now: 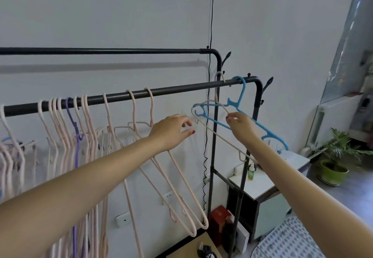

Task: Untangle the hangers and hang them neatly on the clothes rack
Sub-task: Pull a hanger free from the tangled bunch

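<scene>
A black clothes rack has a lower rail [177, 89] and a higher back rail [101, 51]. Several pale pink hangers [133, 112] and one purple hanger [75, 128] hang along the lower rail. Near its right end a blue hanger [242, 96] and a pale pink hanger [214, 130] hang crossed over each other. My right hand [240, 123] pinches the shoulder of that pink hanger where it meets the blue one. My left hand [171, 129] reaches toward the pair's left tips with fingers apart and nothing in it.
A black cable [210, 25] runs down the wall behind the rack. To the right stand a white cabinet [262, 185] with a small green bottle [251, 172] and a potted plant [333, 169]. A red box [219, 217] sits on the floor by the rack's legs.
</scene>
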